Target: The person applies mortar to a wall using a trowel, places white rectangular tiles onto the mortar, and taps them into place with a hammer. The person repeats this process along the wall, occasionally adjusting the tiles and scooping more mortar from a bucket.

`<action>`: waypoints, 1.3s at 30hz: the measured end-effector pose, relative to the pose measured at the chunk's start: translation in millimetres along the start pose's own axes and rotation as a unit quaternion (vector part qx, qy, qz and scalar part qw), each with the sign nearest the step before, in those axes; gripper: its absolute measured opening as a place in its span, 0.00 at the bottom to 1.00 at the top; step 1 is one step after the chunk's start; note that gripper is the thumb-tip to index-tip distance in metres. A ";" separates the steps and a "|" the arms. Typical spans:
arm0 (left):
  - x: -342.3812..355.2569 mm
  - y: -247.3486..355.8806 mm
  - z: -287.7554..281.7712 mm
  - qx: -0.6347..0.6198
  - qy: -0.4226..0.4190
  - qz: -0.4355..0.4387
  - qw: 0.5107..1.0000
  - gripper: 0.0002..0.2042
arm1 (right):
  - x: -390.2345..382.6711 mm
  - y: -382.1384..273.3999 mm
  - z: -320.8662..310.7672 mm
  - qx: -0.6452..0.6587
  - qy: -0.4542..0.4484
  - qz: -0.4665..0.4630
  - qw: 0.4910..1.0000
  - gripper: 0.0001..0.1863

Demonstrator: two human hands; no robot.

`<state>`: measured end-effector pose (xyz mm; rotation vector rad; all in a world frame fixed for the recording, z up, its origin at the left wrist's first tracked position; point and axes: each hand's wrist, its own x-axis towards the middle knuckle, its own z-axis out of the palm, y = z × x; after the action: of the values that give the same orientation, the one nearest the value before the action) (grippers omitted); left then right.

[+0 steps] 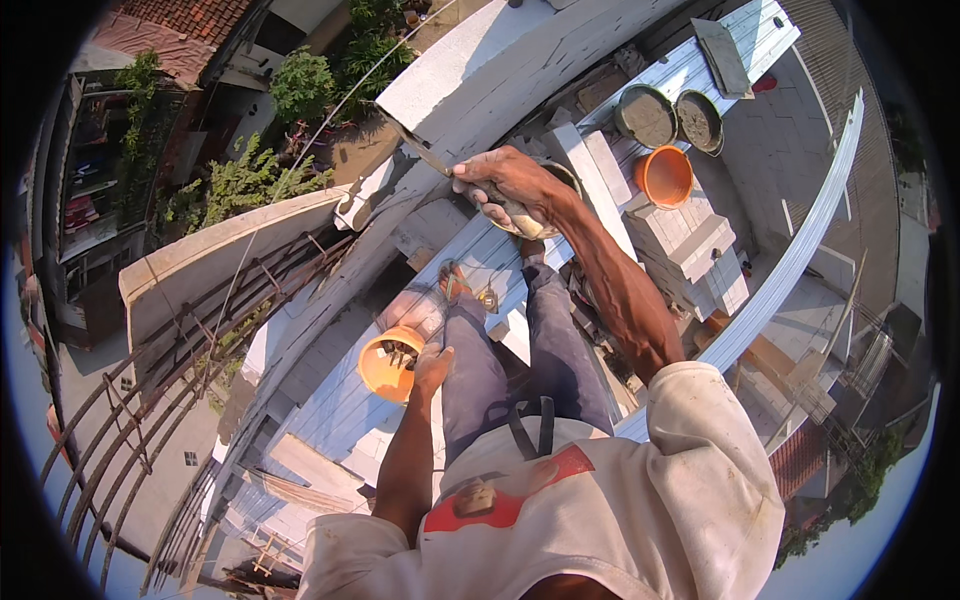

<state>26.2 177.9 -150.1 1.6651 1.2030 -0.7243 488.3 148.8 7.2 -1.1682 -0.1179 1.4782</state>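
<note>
Jutting up-left from the right hand (512, 185) is a trowel (431, 157).

At far left you see an orange-red tiled roof (185, 18) and, to its right, a rounded green bush (302, 85). Nearer on your left, rusty reinforcing bars (262, 268) run beside a curved concrete slab (235, 233). At your right, a long pale-blue metal strip (815, 215) extends from near to far.
</note>
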 end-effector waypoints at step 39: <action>54.5 122.0 86.0 0.289 0.057 -0.080 0.952 0.42 | 59.5 309.3 -598.9 -0.546 0.442 0.005 0.712 0.52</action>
<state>164.0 109.1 -189.3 2.1211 1.2952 -1.1794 701.4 -212.5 -523.7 -2.7308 -0.3440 0.5837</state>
